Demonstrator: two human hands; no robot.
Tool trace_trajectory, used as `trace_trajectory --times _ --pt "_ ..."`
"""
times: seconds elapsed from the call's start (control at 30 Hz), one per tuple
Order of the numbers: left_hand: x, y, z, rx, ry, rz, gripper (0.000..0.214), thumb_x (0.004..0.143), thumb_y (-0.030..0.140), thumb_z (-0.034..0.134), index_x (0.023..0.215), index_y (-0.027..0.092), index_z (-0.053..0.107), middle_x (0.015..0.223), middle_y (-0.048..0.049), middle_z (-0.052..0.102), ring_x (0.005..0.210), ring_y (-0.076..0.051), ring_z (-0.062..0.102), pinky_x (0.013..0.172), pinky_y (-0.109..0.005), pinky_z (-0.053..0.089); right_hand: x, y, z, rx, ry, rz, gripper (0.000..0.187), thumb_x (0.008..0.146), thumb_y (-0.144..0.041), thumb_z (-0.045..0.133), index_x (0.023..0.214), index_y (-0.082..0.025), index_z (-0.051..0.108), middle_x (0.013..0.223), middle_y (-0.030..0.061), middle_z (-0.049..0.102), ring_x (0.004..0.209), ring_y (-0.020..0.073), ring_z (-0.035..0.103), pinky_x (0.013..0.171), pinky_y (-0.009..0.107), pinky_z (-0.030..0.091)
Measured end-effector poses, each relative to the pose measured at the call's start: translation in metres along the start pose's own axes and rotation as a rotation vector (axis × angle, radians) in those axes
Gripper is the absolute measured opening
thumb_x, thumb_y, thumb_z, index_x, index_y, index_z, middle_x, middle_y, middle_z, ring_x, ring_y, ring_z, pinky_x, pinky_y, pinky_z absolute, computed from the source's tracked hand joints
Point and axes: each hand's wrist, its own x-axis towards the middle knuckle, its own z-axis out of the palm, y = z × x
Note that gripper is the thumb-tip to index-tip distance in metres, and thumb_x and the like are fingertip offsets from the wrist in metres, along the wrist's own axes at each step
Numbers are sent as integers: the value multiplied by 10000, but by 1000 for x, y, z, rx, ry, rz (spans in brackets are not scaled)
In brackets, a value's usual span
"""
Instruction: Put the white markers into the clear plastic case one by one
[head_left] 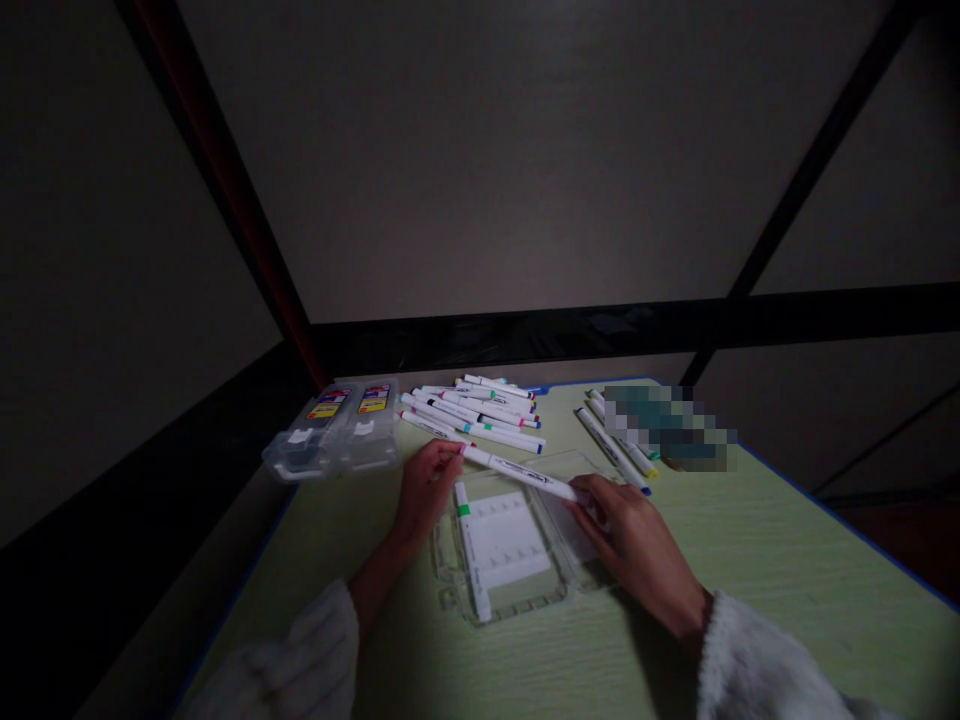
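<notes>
A white marker [517, 470] is stretched between my two hands, above an opened clear plastic case [517, 604]. My left hand [429, 490] pinches its far-left end, where a reddish tip shows. Around the other end my right hand [634, 535] is closed, and its fingers hide that tip. Inside the case's left half lies one white marker with a green band [474, 560], along the left side, beside a white ridged insert [511, 540]. The case's right half is partly covered by my right hand.
Behind the case lies a loose pile of white markers [487, 408] with coloured ends. Several more markers [611, 450] lie at the right, by a blurred-out object [667, 425]. Two closed clear cases [337, 430] stand at the back left. A wall [525, 180] rises behind the table [750, 580].
</notes>
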Motion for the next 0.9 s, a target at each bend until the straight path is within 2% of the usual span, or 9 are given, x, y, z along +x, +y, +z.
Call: trace_trajectory --times 0.2,0.43,0.6,0.9 --pt "0 -1 1 -39 -39 -19 184 595 235 620 751 144 585 597 7 613 548 -96 535 524 -193 390 0 4 0 96 37 -14 135 822 -187 405 883 -163 522 720 46 572 583 158 533 534 264 410" --pt "0 2 2 -39 -15 -32 148 573 208 635 693 150 569 581 15 601 541 -92 543 527 -189 399 1 3 1 176 67 13 159 826 -214 424 928 -160 534 750 48 559 576 147 528 529 263 427" --pt "0 2 1 -37 -20 -34 162 580 213 633 711 150 560 582 20 584 539 -93 540 514 -187 396 3 1 -1 204 31 -4 180 853 -239 404 912 -161 556 771 58 542 637 163 529 571 282 437" --pt "1 -4 1 -2 -58 -23 148 619 234 605 733 150 562 621 7 594 567 -97 543 534 -194 392 5 2 -4 186 84 -13 220 859 -274 396 877 -139 569 836 80 451 614 149 485 545 289 432"
